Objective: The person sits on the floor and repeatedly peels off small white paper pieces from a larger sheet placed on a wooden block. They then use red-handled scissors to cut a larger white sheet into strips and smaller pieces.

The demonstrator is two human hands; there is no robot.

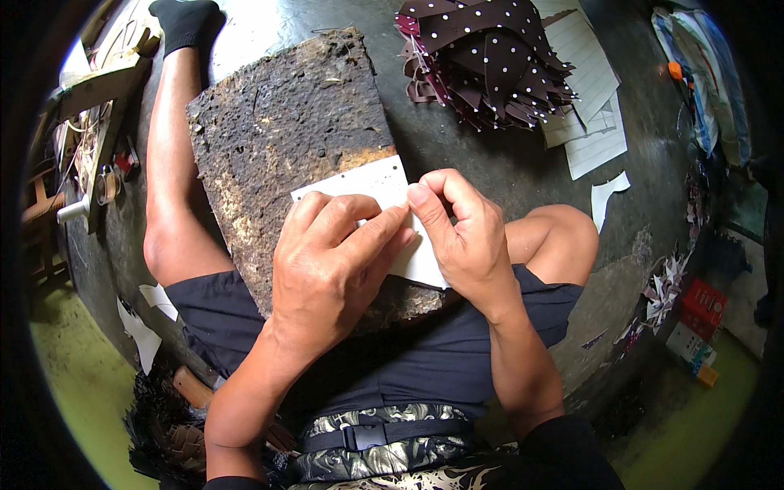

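A white card sheet (377, 181) lies on a rough, dark, worn board (286, 122) that rests across my lap. My left hand (331, 261) presses down on the sheet with fingers stretched to the right. My right hand (461, 233) pinches the sheet's right part between thumb and bent fingers, its thumb tip meeting my left fingertips. Much of the sheet is hidden under both hands.
A heap of dark polka-dot fabric pieces (486, 57) lies at the back right beside white paper patterns (592, 98). My left leg with a black sock (186, 23) stretches along the board's left. Wooden tools (98, 122) stand far left. Scraps and small boxes (698, 327) lie on the right.
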